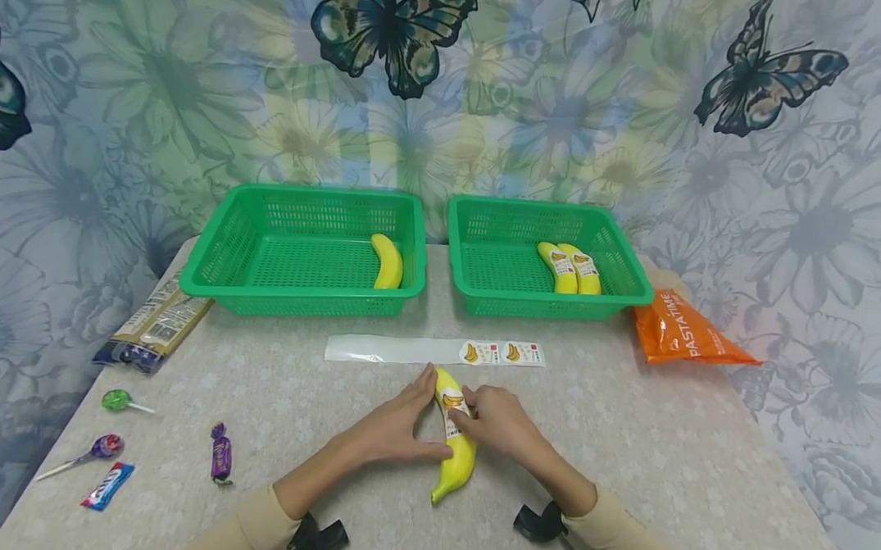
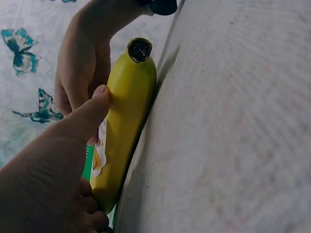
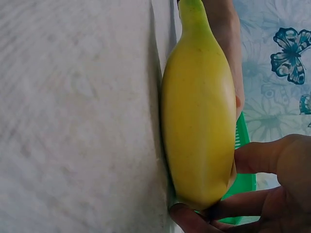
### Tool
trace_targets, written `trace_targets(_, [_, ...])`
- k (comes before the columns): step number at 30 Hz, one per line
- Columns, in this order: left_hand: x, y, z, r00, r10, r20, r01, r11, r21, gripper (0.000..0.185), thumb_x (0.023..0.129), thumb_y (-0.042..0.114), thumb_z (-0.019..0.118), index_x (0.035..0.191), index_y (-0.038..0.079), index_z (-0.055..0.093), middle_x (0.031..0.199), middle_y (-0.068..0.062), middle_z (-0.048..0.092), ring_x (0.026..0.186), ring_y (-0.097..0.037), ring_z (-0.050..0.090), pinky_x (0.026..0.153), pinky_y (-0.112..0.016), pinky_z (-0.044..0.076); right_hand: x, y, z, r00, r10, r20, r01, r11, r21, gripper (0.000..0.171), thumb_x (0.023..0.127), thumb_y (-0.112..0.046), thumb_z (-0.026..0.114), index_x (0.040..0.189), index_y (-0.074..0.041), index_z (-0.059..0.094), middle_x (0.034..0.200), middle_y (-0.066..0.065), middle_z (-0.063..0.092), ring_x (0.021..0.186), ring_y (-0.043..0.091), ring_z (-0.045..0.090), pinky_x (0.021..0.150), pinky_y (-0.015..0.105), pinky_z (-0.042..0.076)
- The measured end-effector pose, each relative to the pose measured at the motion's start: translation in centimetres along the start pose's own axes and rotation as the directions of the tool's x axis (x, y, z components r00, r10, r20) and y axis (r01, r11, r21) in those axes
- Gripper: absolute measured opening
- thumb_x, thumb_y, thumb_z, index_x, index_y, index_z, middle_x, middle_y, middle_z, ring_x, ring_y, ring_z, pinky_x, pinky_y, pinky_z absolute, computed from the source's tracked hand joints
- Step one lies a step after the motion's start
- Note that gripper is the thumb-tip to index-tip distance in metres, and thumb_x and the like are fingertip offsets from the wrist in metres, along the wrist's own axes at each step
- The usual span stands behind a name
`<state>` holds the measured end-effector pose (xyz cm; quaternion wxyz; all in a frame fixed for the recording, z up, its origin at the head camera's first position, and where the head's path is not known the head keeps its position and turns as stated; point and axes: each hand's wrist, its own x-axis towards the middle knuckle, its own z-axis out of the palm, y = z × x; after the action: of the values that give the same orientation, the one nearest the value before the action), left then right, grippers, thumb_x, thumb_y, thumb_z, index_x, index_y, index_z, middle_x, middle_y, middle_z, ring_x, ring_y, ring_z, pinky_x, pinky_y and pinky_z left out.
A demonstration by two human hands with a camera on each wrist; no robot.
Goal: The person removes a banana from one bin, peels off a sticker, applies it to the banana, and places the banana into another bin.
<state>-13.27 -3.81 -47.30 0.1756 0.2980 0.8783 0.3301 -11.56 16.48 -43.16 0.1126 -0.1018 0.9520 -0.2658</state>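
Observation:
A yellow banana (image 1: 455, 452) lies on the table near its front edge, with a white sticker (image 1: 452, 412) across its upper half. My left hand (image 1: 418, 422) holds it from the left, fingers along its far end and thumb (image 2: 87, 114) pressed on its side. My right hand (image 1: 482, 416) grips it from the right, fingertips on the sticker. In the right wrist view the banana (image 3: 199, 121) sits between that hand's thumb and fingers (image 3: 194, 218). The left wrist view shows the banana (image 2: 129, 111) and its dark tip.
Just beyond the hands lies a sticker strip (image 1: 437, 351) with two banana stickers. The left green basket (image 1: 212, 257) holds one banana (image 1: 388, 262); the right basket (image 1: 632, 275) holds two labelled ones (image 1: 568, 268). An orange bag (image 1: 685, 331), a packet (image 1: 154, 324) and sweets (image 1: 221, 454) lie around.

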Motion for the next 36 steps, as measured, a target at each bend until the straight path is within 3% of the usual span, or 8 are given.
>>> trace_targets(2, [0.0,-0.1,0.0,1.0,0.002,0.0,-0.002,1.0,0.002,0.121,0.075,0.072,0.066,0.157,0.007,0.007,0.165,-0.006,0.0,0.152,-0.027,0.014,0.121,-0.043,0.026,0.0,-0.1,0.0,1.0,-0.008,0.018,0.009,1.0,-0.025,0.052,0.092,-0.028,0.065,0.127,0.01,0.059,0.068,0.002,0.049,0.054,0.01,0.036,0.045,0.019,0.028])
trace_targets(8, [-0.1,0.0,0.0,1.0,0.004,0.0,-0.004,1.0,0.002,0.121,0.075,0.072,0.067,0.157,0.007,0.008,0.165,-0.006,0.0,0.152,-0.027,0.014,0.121,-0.044,0.026,0.0,0.1,-0.1,0.998,-0.005,0.059,0.007,0.999,-0.039,0.054,0.096,-0.03,0.058,0.132,0.01,0.055,0.086,0.007,0.06,0.066,0.014,0.046,0.052,0.022,0.035])
trace_targets(15, [-0.1,0.3,-0.2,1.0,0.004,-0.004,-0.004,1.0,-0.003,0.12,0.075,0.07,0.068,0.157,0.006,0.007,0.165,-0.007,0.0,0.152,-0.028,0.013,0.121,-0.043,0.025,0.1,0.2,-0.1,0.997,0.055,0.056,-0.06,0.994,0.087,0.057,0.093,-0.04,0.063,0.123,0.009,0.063,0.065,-0.002,0.041,0.052,0.01,0.034,0.044,0.021,0.027])
trace_targets(20, [-0.1,0.3,-0.1,1.0,0.009,-0.01,-0.009,1.0,-0.009,0.12,0.075,0.068,0.07,0.156,0.005,0.008,0.165,-0.009,0.002,0.151,-0.028,0.014,0.121,-0.044,0.024,0.3,0.4,0.0,0.998,0.044,0.043,-0.048,0.994,0.097,0.058,0.091,-0.038,0.067,0.128,0.006,0.06,0.06,-0.006,0.036,0.05,0.007,0.03,0.044,0.019,0.024])
trace_targets(26, [0.0,0.3,-0.6,1.0,-0.003,0.006,0.003,0.999,-0.038,0.119,0.076,0.064,0.072,0.157,0.005,0.009,0.165,-0.009,0.001,0.151,-0.029,0.014,0.121,-0.047,0.025,0.2,0.6,0.0,0.999,0.005,0.039,-0.01,0.992,0.123,0.032,0.09,-0.036,0.068,0.099,-0.006,0.073,0.055,-0.007,0.038,0.048,0.007,0.035,0.044,0.019,0.025])
trace_targets(28, [0.4,0.4,-1.2,1.0,-0.003,-0.007,0.003,0.999,-0.047,0.116,0.077,0.062,0.072,0.157,0.005,0.009,0.165,-0.008,0.002,0.151,-0.029,0.014,0.121,-0.049,0.025,0.2,0.7,0.0,0.999,-0.004,0.041,-0.002,0.99,0.14,0.026,0.09,-0.035,0.068,0.084,-0.01,0.07,0.054,-0.008,0.04,0.048,0.007,0.037,0.044,0.019,0.026])
trace_targets(30, [1.2,0.7,-2.0,0.999,0.007,-0.037,-0.009,0.999,-0.049,0.113,0.079,0.059,0.072,0.156,0.005,0.009,0.165,-0.009,0.002,0.151,-0.029,0.014,0.12,-0.051,0.025,0.3,0.8,-0.1,0.999,-0.01,0.044,0.002,0.987,0.163,0.025,0.09,-0.035,0.068,0.083,-0.011,0.07,0.055,-0.008,0.045,0.047,0.006,0.04,0.043,0.019,0.029])
trace_targets(36, [4.9,1.8,-4.6,0.989,0.012,-0.147,-0.02,0.998,-0.056,0.105,0.086,0.051,0.069,0.157,0.007,0.005,0.165,-0.01,0.003,0.151,-0.028,0.012,0.121,-0.051,0.023,0.7,1.1,-0.4,0.997,0.031,0.069,-0.047,0.97,0.24,0.031,0.086,-0.04,0.072,0.098,-0.011,0.075,0.055,-0.007,0.054,0.047,0.008,0.043,0.043,0.021,0.033])
